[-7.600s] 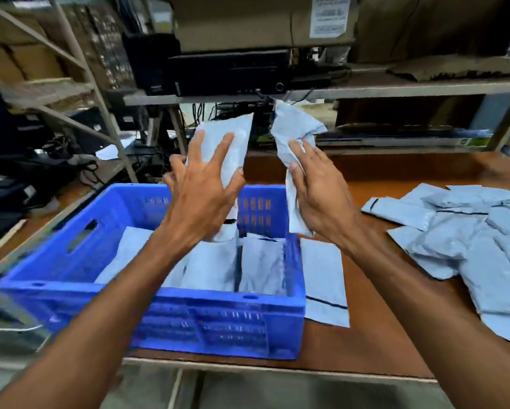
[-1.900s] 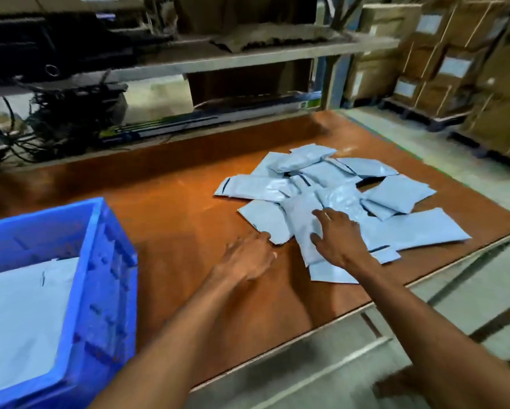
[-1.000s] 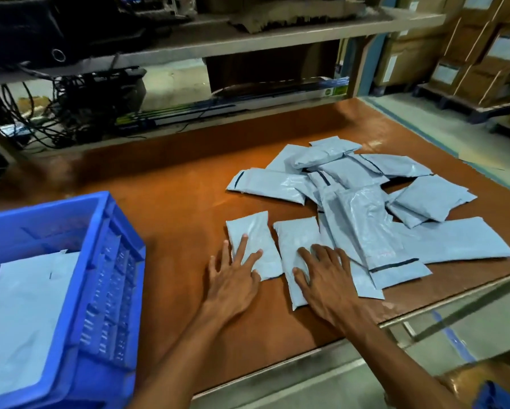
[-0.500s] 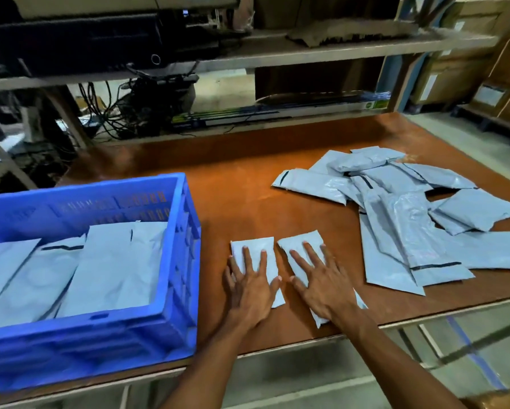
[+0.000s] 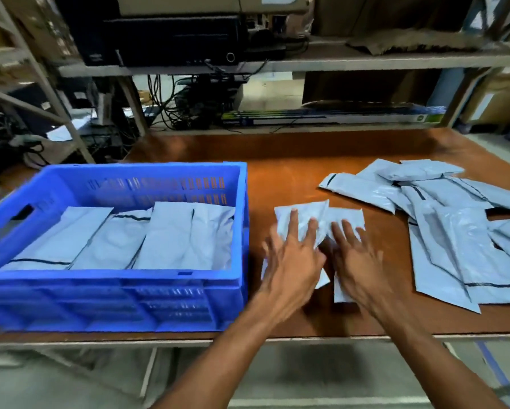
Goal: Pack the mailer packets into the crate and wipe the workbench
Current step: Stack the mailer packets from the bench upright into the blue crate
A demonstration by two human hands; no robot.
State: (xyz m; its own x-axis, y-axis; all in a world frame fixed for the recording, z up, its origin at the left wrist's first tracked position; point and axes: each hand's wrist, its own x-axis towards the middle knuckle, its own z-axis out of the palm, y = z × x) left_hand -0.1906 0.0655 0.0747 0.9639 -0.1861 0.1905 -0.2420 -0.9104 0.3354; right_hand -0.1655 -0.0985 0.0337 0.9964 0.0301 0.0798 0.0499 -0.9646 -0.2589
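Observation:
A blue plastic crate stands on the left of the brown workbench, with several grey mailer packets lying flat inside. Just right of the crate, my left hand presses on one small grey packet and my right hand presses on a second small packet beside it. Their far ends are lifting off the bench and touch each other. Both hands have the fingers spread on top of the packets. A loose pile of grey packets lies at the right.
A metal shelf with black electronics and cables runs behind the bench. Cardboard boxes sit at the far right. The bench's front edge is close below my wrists, with floor beneath.
Both hands have slid their two small packets left, close to the crate, and the packets' far ends have tilted up. The view has swung left, showing the whole crate.

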